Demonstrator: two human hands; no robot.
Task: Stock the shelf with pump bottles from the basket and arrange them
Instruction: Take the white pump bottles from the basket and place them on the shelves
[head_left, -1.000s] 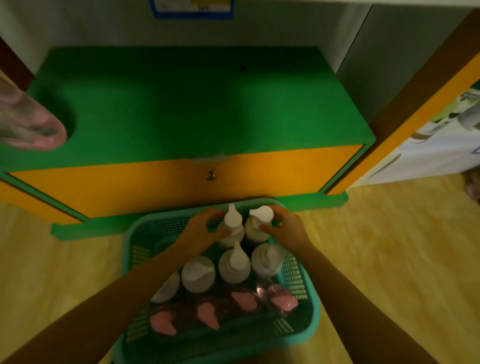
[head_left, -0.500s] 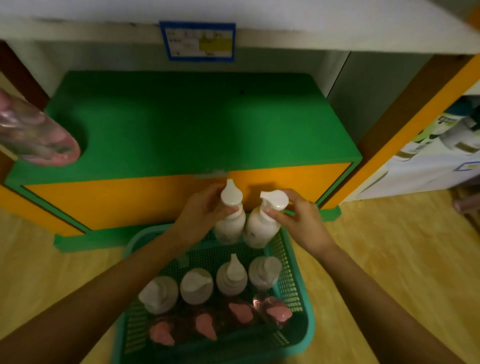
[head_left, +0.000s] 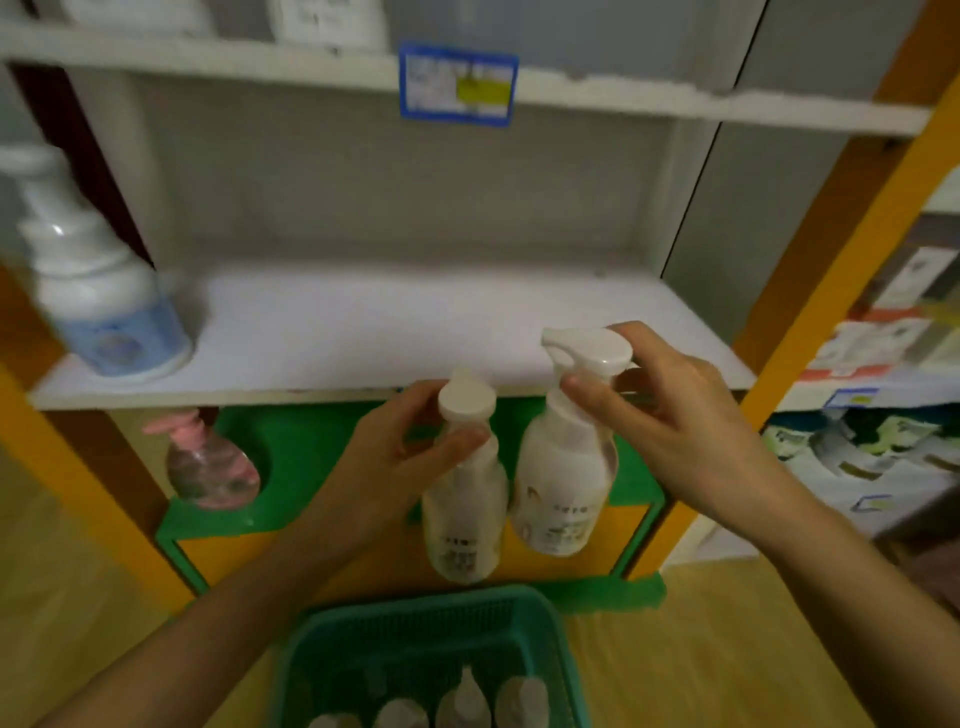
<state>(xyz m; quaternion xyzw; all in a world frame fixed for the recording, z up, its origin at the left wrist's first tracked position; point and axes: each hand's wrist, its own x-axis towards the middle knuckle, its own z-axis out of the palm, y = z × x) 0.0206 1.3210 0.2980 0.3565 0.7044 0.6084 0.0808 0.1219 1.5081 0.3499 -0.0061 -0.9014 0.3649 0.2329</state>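
Just below the front lip of the white shelf (head_left: 363, 332), two white pump bottles hang in the air, one in each hand and almost touching each other. The left hand (head_left: 387, 467) has its grip closed around the neck of the left bottle (head_left: 462, 514), thumb and fingers pinching just under the pump head. The right hand (head_left: 670, 421) holds the right bottle (head_left: 563, 483) the same way — fingertips wrapped on the collar beneath the wide nozzle cap, body dangling free.

Both look full of pale liquid, so they are probably fairly heavy for their size, with the weight low. The plastic seems stiff and smooth, perhaps a little slippery. A neck hold suits lifting, since the collar gives a ledge to hook under, but the pump head itself may turn or press down if squeezed. Setting down would likely go steadier with a hold on the body.

The green basket (head_left: 322, 639) sits on the floor below with more bottles inside. The shelf is bare but for a blue-labelled bottle (head_left: 104, 301) at its left end — ample room, I judge.
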